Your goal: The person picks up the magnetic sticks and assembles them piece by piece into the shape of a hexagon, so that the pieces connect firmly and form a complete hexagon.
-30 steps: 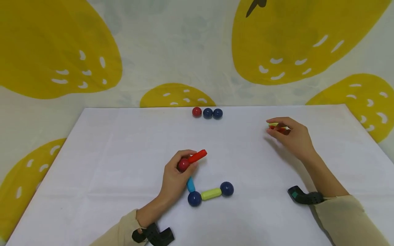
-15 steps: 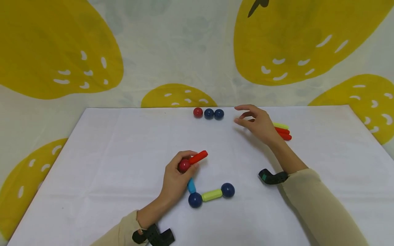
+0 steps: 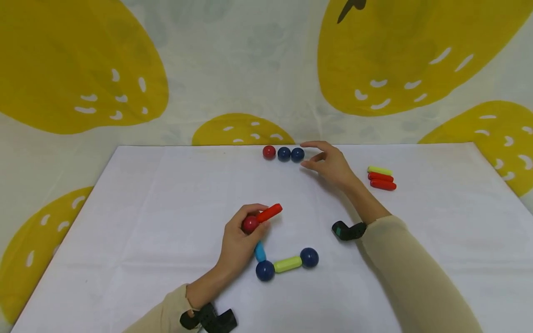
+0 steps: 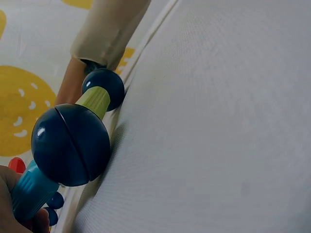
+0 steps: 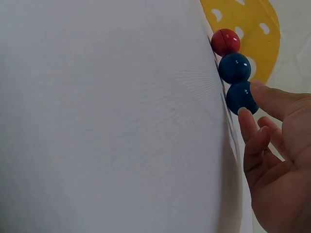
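My left hand [image 3: 237, 236] grips a red ball [image 3: 251, 224] between fingers and thumb. A red rod [image 3: 269, 212] sticks out from that ball toward the upper right. Below the hand a light-blue rod [image 3: 260, 251] leads to a dark-blue ball [image 3: 265, 270], then a lime-green rod [image 3: 288, 264] and another dark-blue ball [image 3: 309, 257]. My right hand [image 3: 331, 166] is at the far edge, its thumb and forefinger spread on either side of a loose dark-blue ball [image 3: 297, 155]. In the right wrist view the fingertips overlap this ball [image 5: 241, 98]; contact is unclear.
A second loose dark-blue ball [image 3: 284, 154] and a red ball [image 3: 269, 152] stand in the same row. At the right lie a lime-green rod [image 3: 380, 170] and two red rods [image 3: 383, 185]. White cloth covers the table [image 3: 166, 199]; a yellow-patterned cloth [image 3: 245, 69] hangs behind.
My right hand has left the loose rods at the right and moved left to the end ball of the row. The left hand keeps its hold, nearly still.
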The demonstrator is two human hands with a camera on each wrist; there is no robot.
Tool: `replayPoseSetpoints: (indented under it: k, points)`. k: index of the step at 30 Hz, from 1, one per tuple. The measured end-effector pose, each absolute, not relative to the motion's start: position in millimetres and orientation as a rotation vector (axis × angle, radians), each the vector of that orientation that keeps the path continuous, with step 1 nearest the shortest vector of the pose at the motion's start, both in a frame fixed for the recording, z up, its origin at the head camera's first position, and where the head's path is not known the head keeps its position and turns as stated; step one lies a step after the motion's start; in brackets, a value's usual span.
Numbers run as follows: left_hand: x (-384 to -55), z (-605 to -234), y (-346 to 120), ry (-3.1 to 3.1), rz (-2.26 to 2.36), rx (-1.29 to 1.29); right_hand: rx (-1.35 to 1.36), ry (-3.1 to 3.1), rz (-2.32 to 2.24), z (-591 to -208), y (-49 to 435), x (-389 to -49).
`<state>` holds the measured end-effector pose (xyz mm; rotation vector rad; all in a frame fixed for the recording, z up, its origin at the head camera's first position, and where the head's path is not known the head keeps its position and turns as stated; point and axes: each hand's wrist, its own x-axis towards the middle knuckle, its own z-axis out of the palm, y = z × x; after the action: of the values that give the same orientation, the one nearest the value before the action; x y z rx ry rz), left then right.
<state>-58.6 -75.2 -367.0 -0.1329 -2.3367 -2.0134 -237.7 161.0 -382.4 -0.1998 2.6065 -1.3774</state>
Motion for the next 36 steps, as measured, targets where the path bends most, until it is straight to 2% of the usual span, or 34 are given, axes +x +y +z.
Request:
replayPoseSetpoints:
  k: [21, 30, 36]
  points:
    - [-58.7, -364.6, -75.3, -2.343, -2.01, -0.123, -0.273, 2.735, -1.289, -391.8, 147.1, -247.6]
    - [-59.9, -363.1, -74.4, -2.373, -1.995, -0.116, -0.28, 2.729, -1.367, -374.0, 153.6, -221.8]
    - [-67.0, -391.1, -78.6, -2.381, -1.973, -0.1, -0.481, 2.578, -1.429, -361.2, 146.9, -189.8]
